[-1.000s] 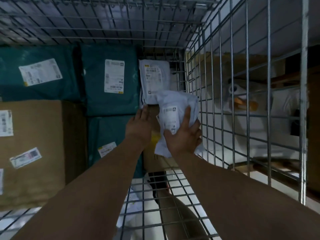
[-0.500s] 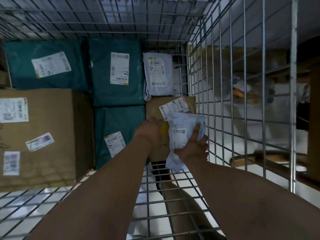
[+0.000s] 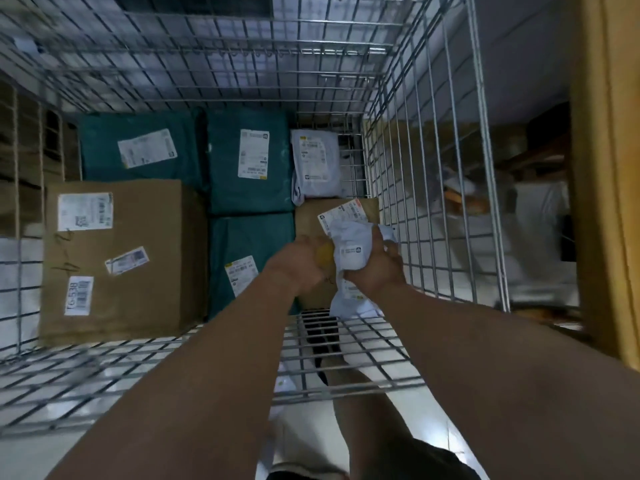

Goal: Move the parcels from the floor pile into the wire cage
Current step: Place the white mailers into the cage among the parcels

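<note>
Gripping the crumpled white plastic mailer bag [image 3: 351,252] in a tight bunch, the right hand [image 3: 375,271] holds it over the small brown cardboard box [image 3: 310,220], inside the grey wire cage [image 3: 433,174] but not yet laid down. The left hand [image 3: 294,261] lies at nine o'clock of the bag with curled fingers beside a round yellow sticker [image 3: 325,258]; I cannot tell if it holds anything. The bag is soft and slippery, so it may slide out of the fist. Its loose tail hangs at six o'clock near the front wire edge, so I think a release now could let it fall outside the cage. At three o'clock the side wires are close, and a corner of plastic could catch there. Free room is little: a flat white mailer [image 3: 313,161] lies at twelve o'clock, teal plastic-wrapped parcels [image 3: 249,188] fill ten o'clock, and a large brown cardboard box [image 3: 138,237] stands at nine o'clock, so only the top of the small box seems open.
</note>
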Demonstrator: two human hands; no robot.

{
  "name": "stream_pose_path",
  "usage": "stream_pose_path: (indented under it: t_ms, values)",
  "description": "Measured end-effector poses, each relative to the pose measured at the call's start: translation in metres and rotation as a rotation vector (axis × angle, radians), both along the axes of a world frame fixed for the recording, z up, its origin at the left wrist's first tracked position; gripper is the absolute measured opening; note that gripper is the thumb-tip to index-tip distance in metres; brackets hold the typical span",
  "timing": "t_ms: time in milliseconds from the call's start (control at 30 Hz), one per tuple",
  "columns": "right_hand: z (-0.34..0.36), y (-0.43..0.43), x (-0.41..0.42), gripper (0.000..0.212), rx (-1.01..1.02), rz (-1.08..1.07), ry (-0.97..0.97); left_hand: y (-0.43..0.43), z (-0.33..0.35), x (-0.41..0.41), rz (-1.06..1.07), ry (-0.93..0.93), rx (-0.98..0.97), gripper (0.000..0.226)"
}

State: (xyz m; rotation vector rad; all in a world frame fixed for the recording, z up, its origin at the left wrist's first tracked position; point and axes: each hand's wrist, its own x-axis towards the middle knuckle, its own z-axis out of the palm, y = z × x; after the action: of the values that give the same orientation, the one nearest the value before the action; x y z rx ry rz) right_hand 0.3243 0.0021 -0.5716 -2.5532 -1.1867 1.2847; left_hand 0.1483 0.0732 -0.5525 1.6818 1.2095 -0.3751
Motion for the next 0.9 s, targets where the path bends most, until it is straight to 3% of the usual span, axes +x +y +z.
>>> stream_pose_path:
  t_ms: [167,300,467,600,733,900]
  values:
    - [0.048,-0.008,-0.006,0.109,0.086,0.035,0.047,-0.014,0.048,-0.028,0.116,-0.020,0.065,0.046]
    - [0.110,-0.012,-0.044,0.082,0.231,0.086,0.124,-0.047,0.113,-0.073,0.337,-0.174,0.235,0.051]
    - [0.199,-0.059,-0.122,0.049,0.610,0.061,0.329,-0.126,0.189,-0.147,0.612,-0.343,0.320,0.049]
    - [0.223,-0.130,-0.190,0.029,0.809,0.260,0.398,-0.214,0.214,-0.219,0.699,-0.315,0.426,0.050]
    - [0.187,-0.198,-0.248,0.018,0.775,0.551,0.318,-0.297,0.180,-0.272,0.731,-0.144,0.426,0.052]
    - [0.094,-0.257,-0.283,0.029,0.340,0.705,0.241,-0.397,0.095,-0.309,0.905,-0.001,0.282,0.058]
